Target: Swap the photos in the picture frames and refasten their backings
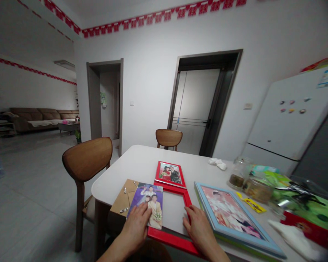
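A red picture frame (pixel 171 240) lies at the table's near edge, its opening showing the white tabletop. My right hand (pixel 198 227) is closed around its right side. My left hand (pixel 136 223) lies with its fingers on a printed wedding photo (pixel 155 203) with a purple background. That photo covers part of the red frame's left side and part of a brown backing board (pixel 118 202) with metal clips. Just beyond is a smaller red framed photo (pixel 171 173) of a couple. To the right of my right hand rests a large light-blue framed picture (pixel 229 211).
Glass jars (pixel 239 173), a yellow packet (pixel 253 203), a red packet (pixel 306 227) and green bags crowd the white table's (pixel 142 160) right side. Crumpled tissue (pixel 218 163) lies at the back. Wooden chairs stand at the left (pixel 89 160) and far side (pixel 168 137).
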Tool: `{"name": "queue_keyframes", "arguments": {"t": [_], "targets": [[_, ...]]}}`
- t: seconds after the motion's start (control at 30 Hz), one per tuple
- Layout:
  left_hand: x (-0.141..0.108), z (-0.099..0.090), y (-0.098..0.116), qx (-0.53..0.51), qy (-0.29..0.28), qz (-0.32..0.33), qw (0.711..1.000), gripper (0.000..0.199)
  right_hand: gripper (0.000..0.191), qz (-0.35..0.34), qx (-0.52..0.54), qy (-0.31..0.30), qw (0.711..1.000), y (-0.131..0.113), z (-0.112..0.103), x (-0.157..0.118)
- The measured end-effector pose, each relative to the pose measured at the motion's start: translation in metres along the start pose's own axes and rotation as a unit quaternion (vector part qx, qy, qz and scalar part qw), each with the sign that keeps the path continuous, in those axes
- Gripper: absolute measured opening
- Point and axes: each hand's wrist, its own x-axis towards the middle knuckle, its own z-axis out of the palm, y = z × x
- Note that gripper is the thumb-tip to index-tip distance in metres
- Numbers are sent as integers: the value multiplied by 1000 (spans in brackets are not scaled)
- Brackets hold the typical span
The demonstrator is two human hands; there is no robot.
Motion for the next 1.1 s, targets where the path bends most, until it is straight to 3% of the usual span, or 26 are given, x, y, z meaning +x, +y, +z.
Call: {"name": "queue_keyframes", "arguments": {"t": [0.17,0.3,0.37,0.43,0.5,0.57,0.63,0.7,0.77,0.83,0.9,1.03,1.1], "targets": [[8,1,-2,0,52,4,999,48,38,-3,44,16,999,-2,-4,-1],[19,-19,-5,-150,196,-27,969,37,37,-31,172,65,982,-15,-15,0],[26,-29,-2,-275,267,-85,920,32,36,-25,272,66,960,-24,-19,1],[33,-33,7,-429,297,-135,842,33,38,10,383,27,923,-35,-20,2],[37,-29,23,-577,298,-158,744,38,42,85,496,-35,864,-45,-15,3],[37,-17,43,-681,283,-170,654,40,45,153,602,-81,780,-52,-8,3],[36,-3,61,-736,250,-178,603,40,44,185,681,-70,705,-55,-3,4],[34,8,69,-760,218,-166,589,41,41,187,715,-18,674,-52,-4,7],[33,15,66,-752,209,-152,606,46,41,197,707,10,679,-43,-11,11],[33,16,54,-707,219,-165,651,53,42,207,679,-20,704,-29,-20,15],[31,17,39,-633,218,-184,719,55,44,211,643,-68,733,-16,-26,19],[20,21,28,-423,132,-153,883,47,49,202,602,-104,766,-5,-25,26],[13,24,31,-326,99,-122,932,50,49,197,598,-97,771,-5,-19,31]]}}
